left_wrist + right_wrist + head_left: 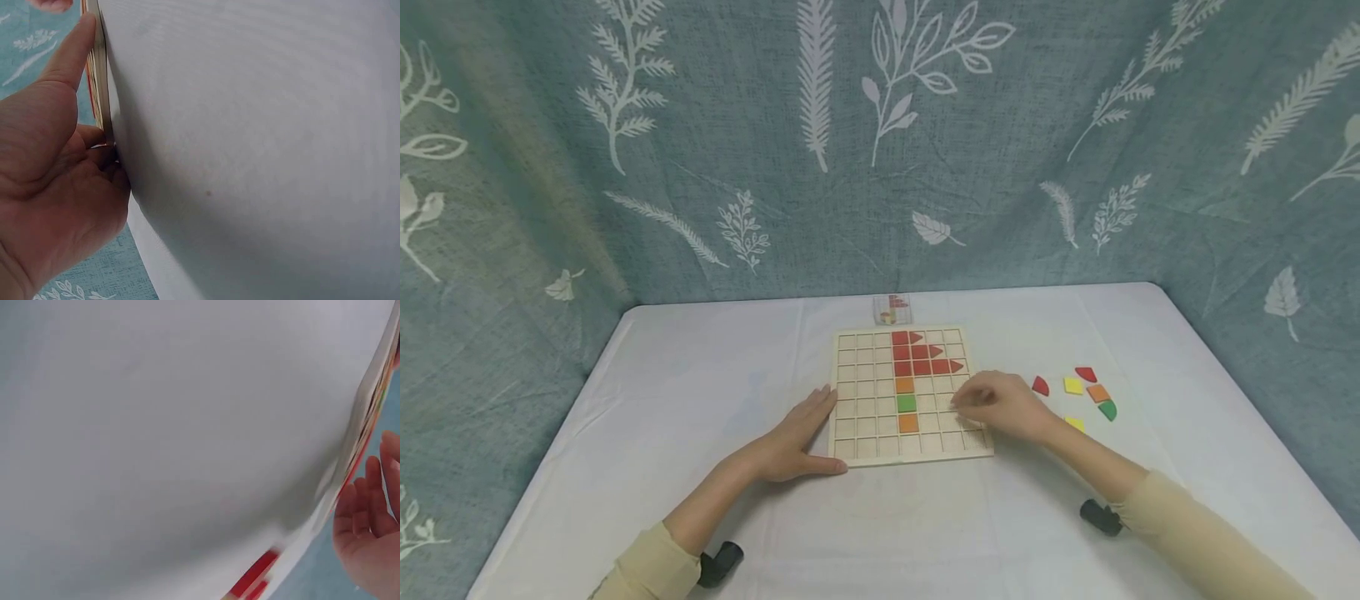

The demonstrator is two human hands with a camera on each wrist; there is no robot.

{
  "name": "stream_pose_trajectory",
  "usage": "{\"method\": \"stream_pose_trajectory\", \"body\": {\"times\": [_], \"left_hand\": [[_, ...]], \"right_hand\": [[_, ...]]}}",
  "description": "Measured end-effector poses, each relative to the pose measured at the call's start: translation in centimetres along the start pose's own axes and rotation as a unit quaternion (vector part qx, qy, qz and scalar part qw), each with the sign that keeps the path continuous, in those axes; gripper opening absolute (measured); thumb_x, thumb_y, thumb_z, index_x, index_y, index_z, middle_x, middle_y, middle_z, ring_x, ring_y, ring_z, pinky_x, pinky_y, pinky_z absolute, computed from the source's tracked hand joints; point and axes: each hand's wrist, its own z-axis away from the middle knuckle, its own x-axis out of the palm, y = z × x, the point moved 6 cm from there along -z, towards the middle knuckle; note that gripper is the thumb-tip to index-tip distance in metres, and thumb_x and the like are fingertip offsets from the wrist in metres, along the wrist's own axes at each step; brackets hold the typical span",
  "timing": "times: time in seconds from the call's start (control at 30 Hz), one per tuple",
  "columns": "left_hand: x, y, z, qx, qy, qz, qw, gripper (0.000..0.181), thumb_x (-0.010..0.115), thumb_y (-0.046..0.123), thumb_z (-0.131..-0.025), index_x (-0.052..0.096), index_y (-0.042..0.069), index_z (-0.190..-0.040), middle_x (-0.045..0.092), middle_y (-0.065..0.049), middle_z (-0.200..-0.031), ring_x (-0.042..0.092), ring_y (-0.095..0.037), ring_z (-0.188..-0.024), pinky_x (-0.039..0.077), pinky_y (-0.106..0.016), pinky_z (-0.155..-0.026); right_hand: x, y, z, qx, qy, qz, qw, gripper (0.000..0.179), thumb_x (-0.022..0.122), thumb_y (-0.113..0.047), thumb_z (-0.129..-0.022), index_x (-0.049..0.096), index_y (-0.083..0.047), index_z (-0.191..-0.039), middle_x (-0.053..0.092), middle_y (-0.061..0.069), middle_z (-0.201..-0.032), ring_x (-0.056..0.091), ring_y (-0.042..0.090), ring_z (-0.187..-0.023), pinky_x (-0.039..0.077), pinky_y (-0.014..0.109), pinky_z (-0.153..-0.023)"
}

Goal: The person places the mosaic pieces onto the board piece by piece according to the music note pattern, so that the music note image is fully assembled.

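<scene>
A white surface spreads under my arms. Nearest me, short of the board, are my beige sleeves, with a black device by each cuff.

My left hand is at the board's near left corner, thumb on the near edge, fingers touching the left edge; that grip is wide. My right hand is at the board's right side, fingers bent toward the thumb. That grip looks narrow, but I cannot tell whether it pinches anything.

On the board, going away from me up one column, come an orange square, a green square and another orange square. Beyond those lie three rows of red pieces, each ending in a point to the right, the nearest row longest.

Right of the board, loose, are a yellow square partly behind my wrist, a green quarter, an orange tile, a yellow tile and two red quarters.

Just past the board's far edge is a small patterned card; farther back hangs a blue-green curtain with white leaves.
</scene>
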Motion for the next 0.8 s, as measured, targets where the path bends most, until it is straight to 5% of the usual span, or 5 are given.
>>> {"method": "stream_pose_trajectory", "body": {"times": [0.17, 0.37, 0.8], "left_hand": [[-0.1, 0.0, 0.1, -0.002, 0.0, -0.001, 1.0, 0.11, 0.076, 0.05, -0.079, 0.014, 0.002, -0.156, 0.006, -0.018, -0.162, 0.002, -0.036, -0.148, 0.012, -0.055, -0.117], [-0.1, 0.2, 0.2, -0.001, -0.002, 0.005, 1.0, 0.109, 0.076, 0.049, -0.079, 0.014, 0.001, -0.155, 0.006, -0.018, -0.162, 0.002, -0.036, -0.148, 0.012, -0.055, -0.117], [-0.1, 0.2, 0.1, -0.006, -0.001, 0.003, 1.0, 0.109, 0.077, 0.049, -0.079, 0.014, 0.002, -0.156, 0.006, -0.017, -0.162, 0.002, -0.036, -0.148, 0.013, -0.055, -0.117]], "right_hand": [[-2.6, 2.8, 1.4, 0.042, 0.033, 0.03, 0.9982, 0.017, 0.076, -0.016, -0.085, 0.075, -0.016, -0.102, 0.068, -0.001, -0.102, 0.059, 0.019, -0.089, 0.052, 0.033, -0.074], [-5.6, 5.3, 3.0, 0.066, 0.063, 0.044, 0.9948, 0.019, 0.073, -0.014, -0.087, 0.074, -0.011, -0.105, 0.069, 0.004, -0.104, 0.06, 0.023, -0.093, 0.052, 0.04, -0.082], [-6.9, 7.5, 6.0, 0.066, 0.025, 0.052, 0.9961, 0.022, 0.077, -0.02, -0.085, 0.073, -0.01, -0.105, 0.07, 0.002, -0.103, 0.063, 0.022, -0.094, 0.054, 0.034, -0.081]]}}
